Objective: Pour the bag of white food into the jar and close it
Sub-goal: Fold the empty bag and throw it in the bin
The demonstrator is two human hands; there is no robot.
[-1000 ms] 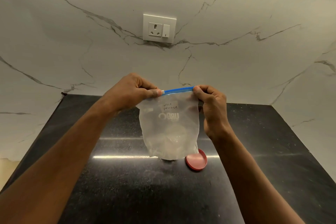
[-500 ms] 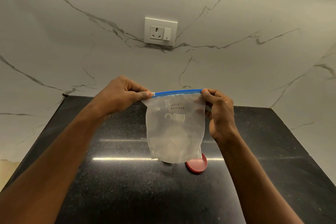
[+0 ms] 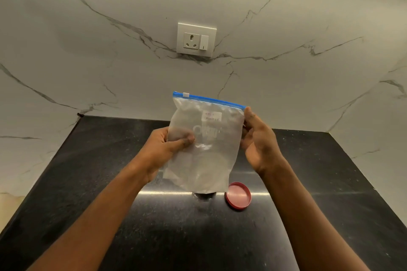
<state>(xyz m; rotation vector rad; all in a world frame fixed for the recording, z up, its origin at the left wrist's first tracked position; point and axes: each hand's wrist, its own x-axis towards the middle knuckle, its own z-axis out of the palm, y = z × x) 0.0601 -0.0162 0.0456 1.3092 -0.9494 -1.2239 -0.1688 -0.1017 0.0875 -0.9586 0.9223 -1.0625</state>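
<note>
1. The left hand (image 3: 164,147) grips the left edge of a clear zip bag (image 3: 204,138) about halfway down, thumb pressed across the front and fingers curled behind; the right hand (image 3: 258,141) pinches the bag's right edge just under the blue zip strip (image 3: 209,100), palm half open, fingers behind the plastic.

2. The bag hangs upright above a black counter (image 3: 88,182), its top tilted down to the right; a small white slider (image 3: 186,94) sits near the left end of the strip, and whether the mouth is open cannot be told from this view.

3. The jar is almost wholly hidden behind the bag; only a dark patch (image 3: 203,195) under the bag's bottom edge hints at it; the red lid (image 3: 238,195) lies flat on the counter just to the right, apart from the bag.

4. The step in hand looks to be readying the bag for the pour; best to check the zip is fully parted before tipping.

5. A sound pour would likely lead with one top corner over the jar's mouth, the other hand lifting the bottom slowly.

6. Fine powder tends to cling and slump in a rush; a gentle tilt and light taps should limit spills onto the counter.

7. The lid stays within easy reach for closing.
</note>
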